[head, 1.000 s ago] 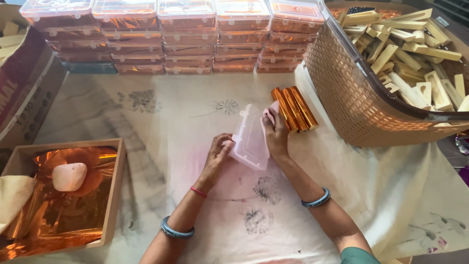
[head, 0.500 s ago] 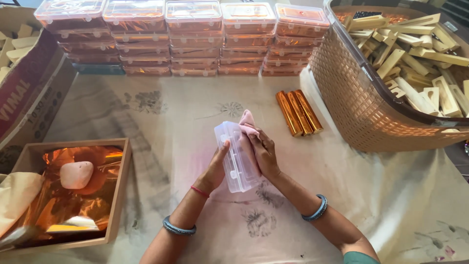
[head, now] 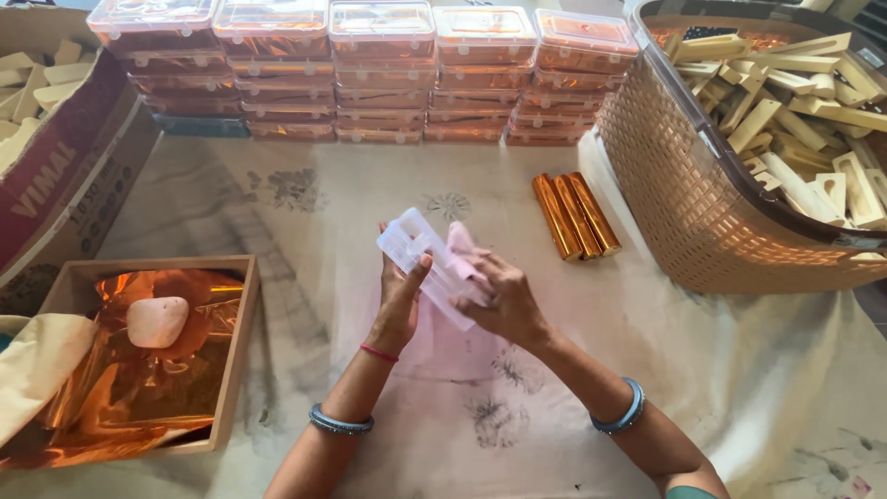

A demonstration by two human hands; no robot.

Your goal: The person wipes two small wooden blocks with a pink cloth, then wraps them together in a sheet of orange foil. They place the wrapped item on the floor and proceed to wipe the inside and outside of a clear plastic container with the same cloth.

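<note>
The head camera looks down at a cloth-covered table (head: 758,388) with faint flower prints on it.

Both hands are in the middle of the table. The left hand (head: 399,300) holds a small clear plastic box (head: 427,263). Its thumb lies on top of the box and its fingers are curled under it. The box is tilted, with one end pointing up and away from the person. The right hand (head: 504,300) is closed on a pink cloth (head: 462,254) and presses it against the side of the box. The pink cloth pokes out just behind the box, and more pink shows under the hands. Each arm has a grey-blue bangle, and the left wrist has a thin red thread.

Just to the right of the hands lie three shiny gold rolls (head: 575,214), side by side and touching each other. Farther right stands a big tan basket (head: 684,203) full of pale wooden pieces (head: 804,111).

At the far edge of the table is a row of stacked clear boxes (head: 370,74) with orange foil inside.

On the left sits a shallow wooden tray (head: 236,351) with crumpled orange foil (head: 120,388) in it. A smooth pale pink lump (head: 157,321) rests on the foil. A cream cloth (head: 32,370) hangs over the tray's left side. Behind the tray is a cardboard box (head: 65,176) holding more pale wooden pieces.
</note>
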